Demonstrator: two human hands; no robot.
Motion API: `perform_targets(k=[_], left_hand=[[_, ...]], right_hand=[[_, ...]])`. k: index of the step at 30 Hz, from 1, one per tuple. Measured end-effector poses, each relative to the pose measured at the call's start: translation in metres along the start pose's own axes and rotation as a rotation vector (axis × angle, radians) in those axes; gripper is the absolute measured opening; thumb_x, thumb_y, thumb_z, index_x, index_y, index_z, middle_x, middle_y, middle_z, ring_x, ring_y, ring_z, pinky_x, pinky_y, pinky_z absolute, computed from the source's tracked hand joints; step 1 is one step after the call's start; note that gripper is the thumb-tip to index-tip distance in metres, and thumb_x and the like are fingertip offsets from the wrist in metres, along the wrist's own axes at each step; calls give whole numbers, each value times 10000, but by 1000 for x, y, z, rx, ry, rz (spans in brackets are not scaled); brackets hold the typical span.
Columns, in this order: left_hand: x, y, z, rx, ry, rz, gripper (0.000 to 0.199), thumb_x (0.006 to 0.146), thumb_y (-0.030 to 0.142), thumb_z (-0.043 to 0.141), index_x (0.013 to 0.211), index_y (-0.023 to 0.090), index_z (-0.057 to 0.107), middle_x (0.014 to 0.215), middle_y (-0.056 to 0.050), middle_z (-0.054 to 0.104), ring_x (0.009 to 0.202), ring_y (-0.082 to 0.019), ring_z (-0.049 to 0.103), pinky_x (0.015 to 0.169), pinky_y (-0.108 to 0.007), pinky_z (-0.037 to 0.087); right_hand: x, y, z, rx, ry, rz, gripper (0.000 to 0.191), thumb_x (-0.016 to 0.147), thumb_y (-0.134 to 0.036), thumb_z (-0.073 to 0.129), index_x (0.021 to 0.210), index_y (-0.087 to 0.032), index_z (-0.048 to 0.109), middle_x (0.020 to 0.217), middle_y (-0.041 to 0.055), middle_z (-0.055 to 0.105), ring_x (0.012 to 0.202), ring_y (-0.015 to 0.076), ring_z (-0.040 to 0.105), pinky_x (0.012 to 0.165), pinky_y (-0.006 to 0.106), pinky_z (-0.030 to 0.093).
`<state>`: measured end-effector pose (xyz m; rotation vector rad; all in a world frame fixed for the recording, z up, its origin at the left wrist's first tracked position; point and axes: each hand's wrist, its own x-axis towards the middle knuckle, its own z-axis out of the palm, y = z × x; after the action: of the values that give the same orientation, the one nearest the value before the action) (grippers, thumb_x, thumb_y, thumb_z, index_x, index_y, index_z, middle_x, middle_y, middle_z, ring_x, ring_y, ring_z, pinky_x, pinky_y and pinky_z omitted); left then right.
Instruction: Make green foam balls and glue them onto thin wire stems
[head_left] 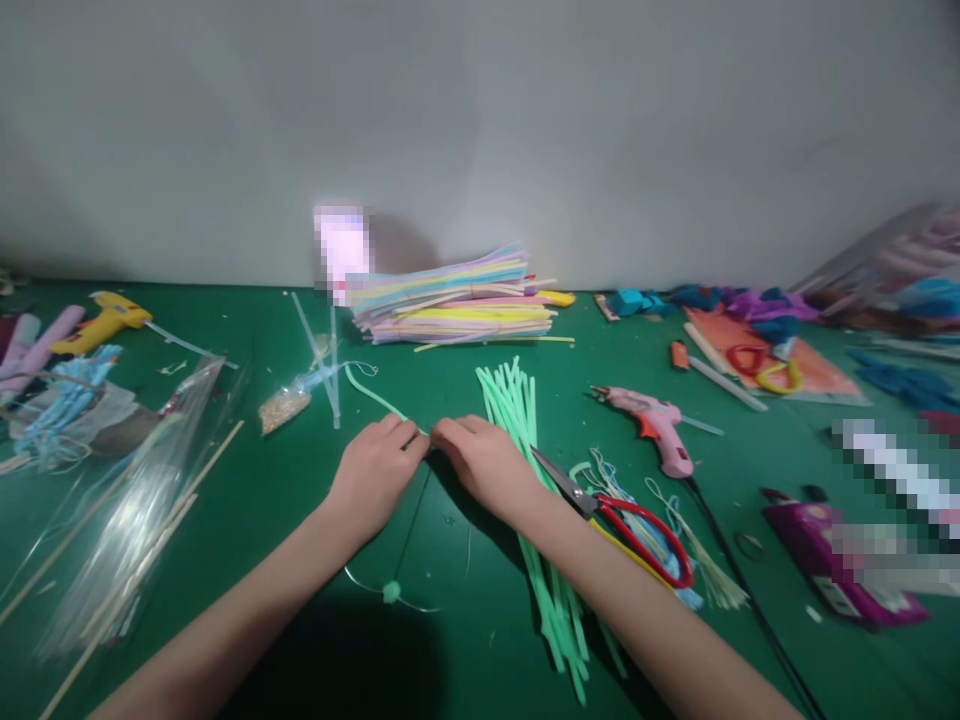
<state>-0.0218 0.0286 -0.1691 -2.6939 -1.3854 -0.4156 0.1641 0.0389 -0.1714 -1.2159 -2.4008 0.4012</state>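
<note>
A light green pipe cleaner (377, 397) curves up and left from the fingertips of my left hand (379, 465), which is closed on it. My right hand (484, 462) is closed too, its fingertips meeting the left ones at the stem's lower end. Beneath my hands, a thin clear loop with a small green knot (391, 591) lies on the table. A bundle of light green pipe cleaners (551, 590) passes under my right forearm. Red-handled scissors (649, 540) rest beside that forearm, blades pointing toward the bundle.
Multicoloured pipe cleaners (457, 305) are stacked by the wall on the green table (247, 520). A pink glue gun (649, 420) with a black cord lies right, a yellow one (112, 322) far left. Clear plastic sleeves (142, 520) lie left; a bead bag (285, 405) sits behind my left hand.
</note>
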Motion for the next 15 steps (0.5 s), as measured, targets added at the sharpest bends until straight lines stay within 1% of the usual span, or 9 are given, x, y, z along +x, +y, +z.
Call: perform_targets(k=[4,9,12,15], left_hand=[[-1,-1,1,-22,3,-12,163,961,175,554,900,186,705,833,-60,701,800,-233,591,663,-339,484],[-2,-1,3,-33,-8,-56,109,953,192,595,937,177,702,863,-46,705,815,-208,637,667,-318,525],[-4,-3,6,-23,-29,-67,113,965,236,601,1006,165,678,942,-39,695,840,-176,660,721,-329,565],[-5,-5,9,-4,-37,-63,174,968,287,606,1076,159,656,1042,-55,686,869,-168,673,767,-356,585]], right_hand=[[1,-1,0,52,29,23,182,987,-121,504,935,-195,662,840,53,723,787,196,596,714,292,417],[3,-1,0,152,51,36,188,967,-115,537,955,-194,708,945,80,771,900,225,661,821,342,486],[5,0,2,234,84,86,165,954,-122,566,1033,-186,695,1042,101,773,955,230,702,865,373,526],[6,1,3,343,100,139,215,916,-90,609,1110,-175,647,1062,91,778,937,190,744,849,334,575]])
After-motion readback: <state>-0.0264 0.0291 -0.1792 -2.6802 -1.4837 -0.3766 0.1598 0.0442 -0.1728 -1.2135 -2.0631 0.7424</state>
